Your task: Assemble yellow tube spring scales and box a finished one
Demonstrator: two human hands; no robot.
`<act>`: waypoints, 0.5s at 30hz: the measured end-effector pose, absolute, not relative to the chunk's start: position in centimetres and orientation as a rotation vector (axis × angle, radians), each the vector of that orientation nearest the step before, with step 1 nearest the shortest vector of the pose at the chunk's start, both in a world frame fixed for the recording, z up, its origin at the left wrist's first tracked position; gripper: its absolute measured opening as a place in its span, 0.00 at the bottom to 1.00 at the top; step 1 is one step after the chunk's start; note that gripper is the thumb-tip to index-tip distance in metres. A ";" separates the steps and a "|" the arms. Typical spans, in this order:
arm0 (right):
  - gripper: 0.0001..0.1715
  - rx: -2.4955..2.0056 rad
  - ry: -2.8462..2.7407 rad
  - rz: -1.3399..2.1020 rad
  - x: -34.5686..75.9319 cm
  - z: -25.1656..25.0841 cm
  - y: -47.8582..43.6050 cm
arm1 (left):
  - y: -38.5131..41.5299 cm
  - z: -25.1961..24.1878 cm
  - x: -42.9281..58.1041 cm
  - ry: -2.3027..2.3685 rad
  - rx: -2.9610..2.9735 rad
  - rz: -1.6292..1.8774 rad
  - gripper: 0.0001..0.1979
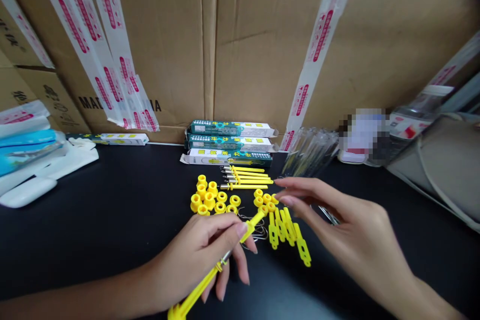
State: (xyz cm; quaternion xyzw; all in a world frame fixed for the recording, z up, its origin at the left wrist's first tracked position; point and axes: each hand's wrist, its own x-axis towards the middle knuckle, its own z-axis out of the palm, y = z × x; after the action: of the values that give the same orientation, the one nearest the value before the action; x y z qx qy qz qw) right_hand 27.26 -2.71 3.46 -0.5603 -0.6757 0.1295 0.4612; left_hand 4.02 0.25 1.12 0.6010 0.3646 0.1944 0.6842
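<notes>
My left hand (204,252) is closed round a long yellow plastic tool (210,280) with a metal collar, held slanting toward the middle of the black table (123,200). My right hand (337,220) hovers with fingers stretched out, its tips over a few yellow rings (264,199) and holding nothing I can see. Below it lie several flat yellow plastic pieces (288,232) and thin wire clips (258,230). A cluster of yellow caps (210,199) sits left of them. Behind lies a row of assembled yellow tools (247,177).
Three stacked teal-and-white boxes (230,142) stand at the back against taped cardboard cartons (232,45). Clear plastic bags (311,152) lie right of them, a plastic bottle (420,117) farther right. White and blue packages (26,150) crowd the left edge.
</notes>
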 end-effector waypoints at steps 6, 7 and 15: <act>0.21 -1.603 -2.129 -0.007 31.4 2.7 -0.5 | 0.4 0.7 3.9 0.844 1.325 0.479 0.22; 0.20 -1.660 -2.164 -0.033 31.8 2.4 -0.4 | 0.4 0.6 3.9 0.840 1.327 0.480 0.22; 0.11 -1.940 -2.116 -0.199 33.5 0.9 -0.7 | 0.4 0.4 3.8 0.825 1.331 0.474 0.22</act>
State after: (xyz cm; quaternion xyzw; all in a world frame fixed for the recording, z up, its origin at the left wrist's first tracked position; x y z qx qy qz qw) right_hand 33.48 -0.72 0.89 -0.6685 -0.7288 -0.0685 0.1316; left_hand 3.83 0.45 0.43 0.5935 0.3682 0.2116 0.6837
